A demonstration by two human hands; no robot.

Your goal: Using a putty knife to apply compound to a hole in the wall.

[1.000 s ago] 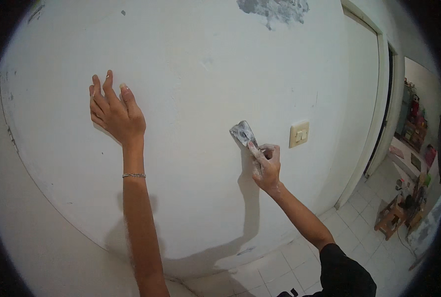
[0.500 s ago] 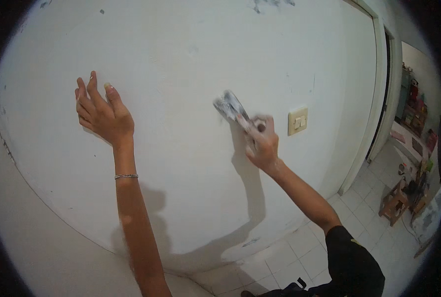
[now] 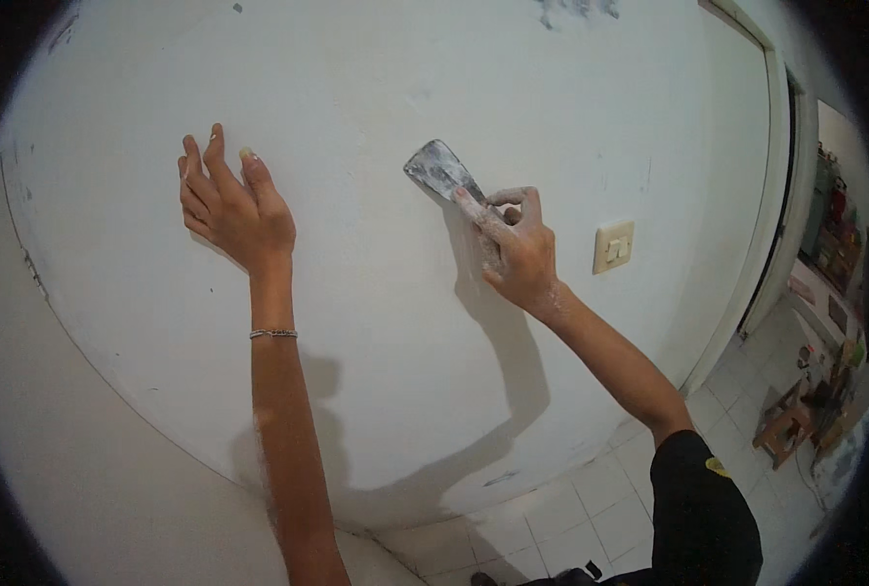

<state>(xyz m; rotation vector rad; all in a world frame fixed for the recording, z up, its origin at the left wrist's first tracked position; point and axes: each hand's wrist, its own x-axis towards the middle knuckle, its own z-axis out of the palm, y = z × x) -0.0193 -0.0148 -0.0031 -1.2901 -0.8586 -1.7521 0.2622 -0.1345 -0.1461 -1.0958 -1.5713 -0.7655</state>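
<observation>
A black sleeve (image 3: 703, 508) with a small yellow mark covers the top of the right arm, close to us at the bottom. The left arm is bare and wears a thin silver bracelet (image 3: 273, 334) near the wrist.

The left hand (image 3: 234, 210) is up high, with its back to us and its palm to the wall (image 3: 376, 293). Its fingers are apart and a little bent, and I see nothing in them. I cannot tell which parts of it touch the wall.

The right hand (image 3: 522, 244) is curled tight around the handle of a scraper (image 3: 442, 168). One finger lies along the tool, and white dust is on the skin. The scraper is between the two hands, with its wide blade tipped up and to the left. The blade is grey with white smears. It is at the wall, but I cannot tell if it touches.

The wall is white, with a dark shadow (image 3: 517, 366) below the right hand and a grey patch (image 3: 579, 10) at the top. A cream light switch (image 3: 613, 248) is to the right of that hand. Farther off are white floor tiles (image 3: 600, 498), a pale door frame (image 3: 774, 146) and a brown stool (image 3: 784, 435).
</observation>
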